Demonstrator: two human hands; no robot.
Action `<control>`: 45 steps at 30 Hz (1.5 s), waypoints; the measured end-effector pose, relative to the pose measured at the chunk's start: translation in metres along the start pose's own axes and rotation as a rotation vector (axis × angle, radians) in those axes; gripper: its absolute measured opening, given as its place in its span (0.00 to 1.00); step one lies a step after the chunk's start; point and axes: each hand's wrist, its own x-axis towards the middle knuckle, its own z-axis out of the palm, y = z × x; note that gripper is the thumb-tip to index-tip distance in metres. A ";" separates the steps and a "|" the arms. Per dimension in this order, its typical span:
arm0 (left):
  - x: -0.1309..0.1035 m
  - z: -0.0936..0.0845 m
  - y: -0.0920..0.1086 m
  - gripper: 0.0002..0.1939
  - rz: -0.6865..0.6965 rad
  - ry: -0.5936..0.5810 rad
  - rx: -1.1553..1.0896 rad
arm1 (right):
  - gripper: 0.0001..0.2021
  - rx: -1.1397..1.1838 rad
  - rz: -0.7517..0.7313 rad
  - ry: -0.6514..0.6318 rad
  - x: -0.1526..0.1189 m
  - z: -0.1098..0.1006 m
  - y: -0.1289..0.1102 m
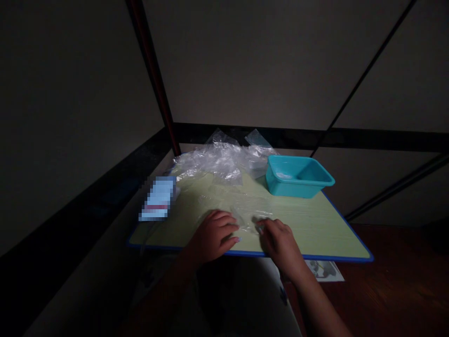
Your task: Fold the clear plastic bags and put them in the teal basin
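Observation:
On the pale yellow-green table (pixel 322 224), a clear plastic bag (pixel 250 206) lies flat just beyond and between my hands. My left hand (pixel 213 236) rests at the bag's near left side, fingers curved and a little apart, with nothing visible gripped in them. To the right, my right hand (pixel 280 241) has its thumb and fingers drawn together at the bag's near right edge. Something small and greyish shows at those fingertips, but it is too dark and small to name.
A loose heap of clear plastic bags (pixel 224 157) covers the table's far side. At the back right stands a turquoise plastic basin (pixel 294 189) with something whitish inside. A phone-like lit screen (pixel 157 199), pixelated, is at the left edge. Walls close in behind and left.

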 end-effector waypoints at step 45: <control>0.000 0.005 0.003 0.26 -0.158 -0.086 0.145 | 0.27 -0.402 -0.250 -0.185 0.050 -0.018 0.007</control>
